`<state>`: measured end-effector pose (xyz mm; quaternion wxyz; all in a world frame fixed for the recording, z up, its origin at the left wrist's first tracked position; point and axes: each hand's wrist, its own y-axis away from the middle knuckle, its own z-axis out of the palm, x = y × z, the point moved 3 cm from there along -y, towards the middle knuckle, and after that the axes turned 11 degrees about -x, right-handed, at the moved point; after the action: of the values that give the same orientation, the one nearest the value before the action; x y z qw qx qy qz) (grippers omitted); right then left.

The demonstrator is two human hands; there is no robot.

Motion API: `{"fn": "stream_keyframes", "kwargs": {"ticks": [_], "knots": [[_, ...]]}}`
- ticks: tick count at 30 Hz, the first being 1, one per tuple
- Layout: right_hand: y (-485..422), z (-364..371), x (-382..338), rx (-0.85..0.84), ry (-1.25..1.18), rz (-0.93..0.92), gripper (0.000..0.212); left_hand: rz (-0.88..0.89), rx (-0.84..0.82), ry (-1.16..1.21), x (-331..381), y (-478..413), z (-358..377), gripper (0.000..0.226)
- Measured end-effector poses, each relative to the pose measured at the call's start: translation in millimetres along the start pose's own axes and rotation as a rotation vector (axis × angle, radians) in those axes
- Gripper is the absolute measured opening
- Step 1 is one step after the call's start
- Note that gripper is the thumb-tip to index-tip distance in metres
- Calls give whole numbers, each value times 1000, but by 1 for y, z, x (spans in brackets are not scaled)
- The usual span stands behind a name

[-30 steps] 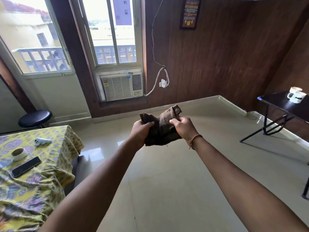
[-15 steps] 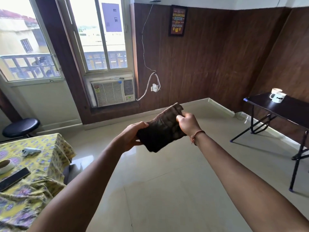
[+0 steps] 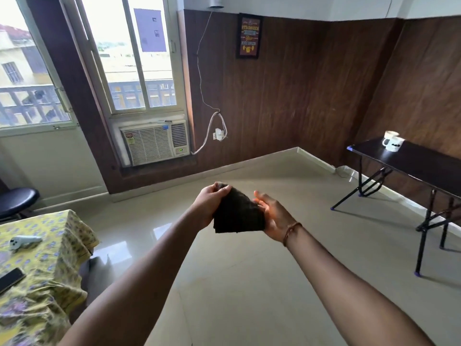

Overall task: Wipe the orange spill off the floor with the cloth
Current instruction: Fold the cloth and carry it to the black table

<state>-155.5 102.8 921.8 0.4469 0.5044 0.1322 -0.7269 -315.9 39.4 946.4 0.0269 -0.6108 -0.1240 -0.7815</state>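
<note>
A dark brown cloth (image 3: 238, 216), folded into a flat wad, is held out in front of me above the beige tiled floor (image 3: 249, 283). My left hand (image 3: 210, 204) grips its upper left edge with fingers curled over the top. My right hand (image 3: 273, 216) lies palm up against the cloth's right side, fingers spread, supporting it. No orange spill shows anywhere on the visible floor.
A table with a yellow patterned cover (image 3: 37, 270) stands at the left, carrying a phone (image 3: 10, 279) and a white controller (image 3: 23, 242). A black stool (image 3: 17, 202) sits behind it. A black folding table (image 3: 411, 163) with a mug (image 3: 392, 141) stands at the right. An air conditioner (image 3: 154, 142) sits under the window.
The cloth went from a loose bunch to a folded wad. My right hand let go of its pinch on the top edge and now lies flat against it. The view tilted up.
</note>
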Motion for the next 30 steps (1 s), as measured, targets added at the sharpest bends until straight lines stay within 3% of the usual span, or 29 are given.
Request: {"fn": "stream_keyframes", "kwargs": {"ticks": [2,4,7,11,13,15,18,23,25,28,30], "knots": [[0,-13,-7,163,40,-98,22,-58,-33,-84,-8,-5,4,16],[1,-22,-19,249,142,-122,28,-83,-94,-159,-11,-7,8,14],[3,-33,-28,235,191,-145,33,-62,-64,-260,-9,-17,17,16],[1,-39,-37,296,428,-213,33,21,130,-579,-2,-31,23,59],[-1,-39,-41,356,623,-240,32,46,142,-690,2,-33,21,78],[-2,-39,-46,403,788,-244,28,75,51,-858,5,-34,20,70],[-3,-37,-51,465,975,-234,24,174,25,-1155,9,-32,16,38],[-8,-30,-57,390,1048,-217,20,143,90,-1063,15,-31,7,21],[-7,-32,-60,316,862,-223,21,107,-3,-905,16,-32,0,17],[-4,-33,-58,207,492,-249,20,125,-194,-477,15,-31,5,23],[-5,-29,-53,165,314,-247,23,144,-154,-375,12,-37,11,25]]}}
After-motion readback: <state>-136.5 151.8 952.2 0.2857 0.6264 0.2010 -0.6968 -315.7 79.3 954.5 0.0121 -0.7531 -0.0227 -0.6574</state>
